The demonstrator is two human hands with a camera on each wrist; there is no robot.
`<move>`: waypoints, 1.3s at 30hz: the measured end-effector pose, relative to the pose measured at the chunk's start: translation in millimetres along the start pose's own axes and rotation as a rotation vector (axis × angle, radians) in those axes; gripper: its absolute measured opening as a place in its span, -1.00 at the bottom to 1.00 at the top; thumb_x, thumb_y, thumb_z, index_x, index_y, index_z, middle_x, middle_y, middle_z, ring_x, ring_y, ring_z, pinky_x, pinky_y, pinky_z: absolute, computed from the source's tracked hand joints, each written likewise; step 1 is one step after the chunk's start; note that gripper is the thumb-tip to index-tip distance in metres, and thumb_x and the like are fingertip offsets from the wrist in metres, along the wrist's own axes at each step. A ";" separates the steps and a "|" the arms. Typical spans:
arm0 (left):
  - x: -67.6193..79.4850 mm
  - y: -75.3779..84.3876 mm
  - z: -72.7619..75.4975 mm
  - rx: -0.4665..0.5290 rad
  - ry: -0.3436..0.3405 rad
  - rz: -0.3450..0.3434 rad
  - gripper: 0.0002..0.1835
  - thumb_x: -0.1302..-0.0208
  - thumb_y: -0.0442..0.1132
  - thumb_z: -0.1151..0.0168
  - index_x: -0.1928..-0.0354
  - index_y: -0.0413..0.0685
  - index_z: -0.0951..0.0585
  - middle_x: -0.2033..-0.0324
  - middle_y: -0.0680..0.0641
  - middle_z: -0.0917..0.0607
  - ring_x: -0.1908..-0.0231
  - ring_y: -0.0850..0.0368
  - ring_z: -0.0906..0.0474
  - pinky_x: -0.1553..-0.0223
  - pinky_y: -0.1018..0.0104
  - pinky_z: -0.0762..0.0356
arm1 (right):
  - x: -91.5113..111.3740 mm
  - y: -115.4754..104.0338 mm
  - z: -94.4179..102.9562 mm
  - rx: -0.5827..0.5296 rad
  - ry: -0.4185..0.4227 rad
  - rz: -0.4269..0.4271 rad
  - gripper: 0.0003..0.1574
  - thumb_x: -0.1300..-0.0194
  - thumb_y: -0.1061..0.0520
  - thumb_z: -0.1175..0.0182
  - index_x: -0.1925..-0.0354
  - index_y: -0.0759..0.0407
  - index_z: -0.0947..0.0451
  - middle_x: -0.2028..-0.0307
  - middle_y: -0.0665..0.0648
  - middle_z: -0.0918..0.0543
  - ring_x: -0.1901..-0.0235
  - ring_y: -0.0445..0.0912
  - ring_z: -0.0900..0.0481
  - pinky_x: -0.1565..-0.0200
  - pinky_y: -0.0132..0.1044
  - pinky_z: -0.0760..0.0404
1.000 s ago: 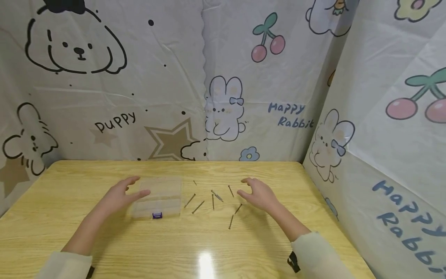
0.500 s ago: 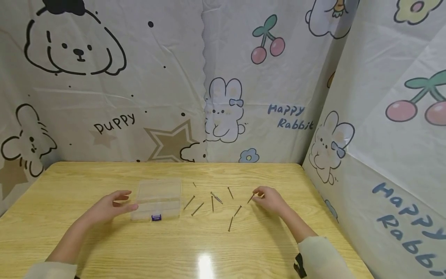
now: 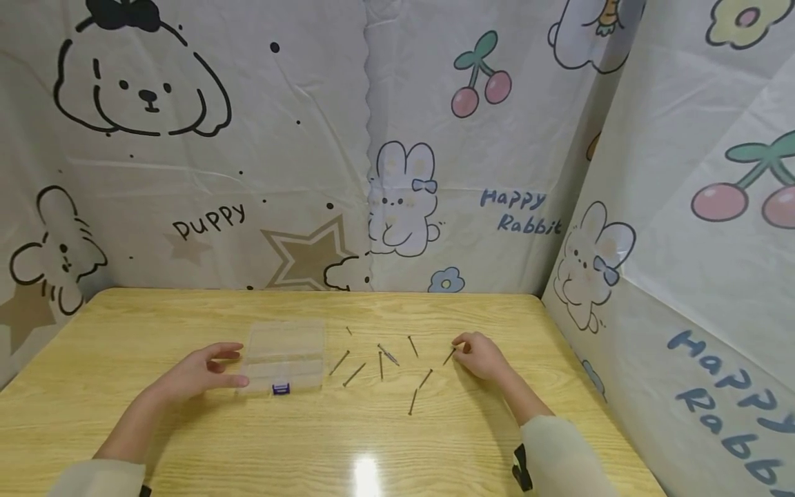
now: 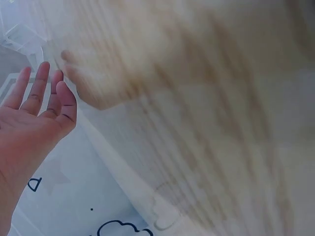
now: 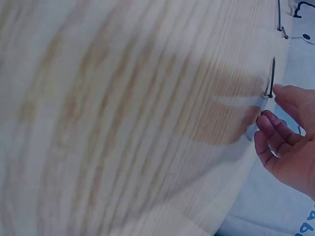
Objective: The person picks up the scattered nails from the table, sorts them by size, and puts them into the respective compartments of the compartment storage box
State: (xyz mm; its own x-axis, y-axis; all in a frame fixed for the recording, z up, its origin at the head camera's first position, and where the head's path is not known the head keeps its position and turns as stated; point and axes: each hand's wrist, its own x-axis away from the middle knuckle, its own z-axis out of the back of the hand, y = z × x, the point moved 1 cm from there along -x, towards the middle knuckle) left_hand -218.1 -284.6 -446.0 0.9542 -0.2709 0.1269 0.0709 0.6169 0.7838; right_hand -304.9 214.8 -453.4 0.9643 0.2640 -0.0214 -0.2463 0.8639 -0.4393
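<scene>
In the head view my left hand [image 3: 197, 374] is at the left edge of a clear plastic box [image 3: 287, 339] with a purple latch [image 3: 281, 389]. Its fingers are spread and relaxed, the thumb overlapping the box's front left corner. My right hand [image 3: 479, 355] is low over the table, fingertips right at the head of a thin dark nail [image 3: 449, 356]. Seen from the right wrist, the thumb reaches that nail [image 5: 272, 77] near its head, while a gap shows between thumb and forefinger [image 5: 266, 120]. The left wrist view shows the left hand [image 4: 42, 110] with loosely bent fingers.
Several more nails lie scattered between box and right hand, among them a leaning nail [image 3: 339, 362], a front nail [image 3: 413, 402] and a short one [image 3: 349, 330]. The wooden table [image 3: 298, 449] ends at a printed curtain [image 3: 310, 138] behind and to the right.
My right hand has moved slightly right and down, its fingers drawing together at the nail. My left hand has drawn back left and lower, from over the box to its edge.
</scene>
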 end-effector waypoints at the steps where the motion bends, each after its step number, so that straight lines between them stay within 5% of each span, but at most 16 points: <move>1: -0.4 -0.3 -0.4 -0.007 0.000 -0.002 -0.15 -0.13 -0.01 -0.32 -0.32 -0.35 -0.20 -0.19 -0.44 -0.39 -0.09 -0.31 -0.40 -0.01 -0.04 -0.49 | -1.0 0.0 -0.5 0.010 -0.002 0.002 -0.72 -0.22 0.21 -0.18 0.08 0.22 -0.60 0.40 0.13 -0.54 0.39 -0.08 -0.44 0.34 -0.22 -0.43; 7: -2.8 -0.1 -3.7 -0.030 -0.007 0.007 -0.13 -0.08 0.01 -0.36 -0.32 -0.32 -0.23 -0.19 -0.41 -0.40 -0.10 -0.30 -0.38 -0.04 -0.07 -0.44 | -4.8 -1.3 -3.1 0.062 -0.016 -0.009 -0.81 -0.22 0.20 -0.20 0.17 0.15 -0.64 0.44 0.08 -0.48 0.45 -0.12 -0.35 0.40 -0.30 -0.33; 24: -7.1 1.8 -9.0 -0.034 -0.014 0.025 -0.13 -0.05 -0.02 -0.39 -0.29 -0.35 -0.25 -0.15 -0.38 -0.42 -0.09 -0.27 -0.38 -0.04 -0.07 -0.42 | -1.6 -2.2 -0.6 0.115 -0.028 -0.001 -0.95 -0.21 0.16 -0.25 0.37 0.08 -0.65 0.41 0.07 -0.49 0.42 -0.12 -0.43 0.34 -0.22 -0.45; 39: -10.0 1.3 -15.4 0.002 0.005 -0.002 -0.11 0.04 -0.06 -0.47 -0.22 -0.37 -0.22 -0.10 -0.36 -0.42 -0.12 -0.30 -0.31 -0.15 -0.21 -0.26 | 3.1 -10.0 -0.6 -0.016 0.005 0.034 -0.90 -0.20 0.20 -0.21 0.39 0.19 -0.64 0.42 0.06 -0.51 0.40 -0.15 -0.38 0.31 -0.27 -0.41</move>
State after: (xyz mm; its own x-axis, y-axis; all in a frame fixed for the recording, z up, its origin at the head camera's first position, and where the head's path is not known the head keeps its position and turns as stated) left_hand -223.1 -269.7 -455.6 0.9555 -0.2686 0.1219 0.0727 0.6150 0.7852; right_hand -299.3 206.7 -449.5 0.9559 0.2908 -0.0404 -0.2770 0.8476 -0.4526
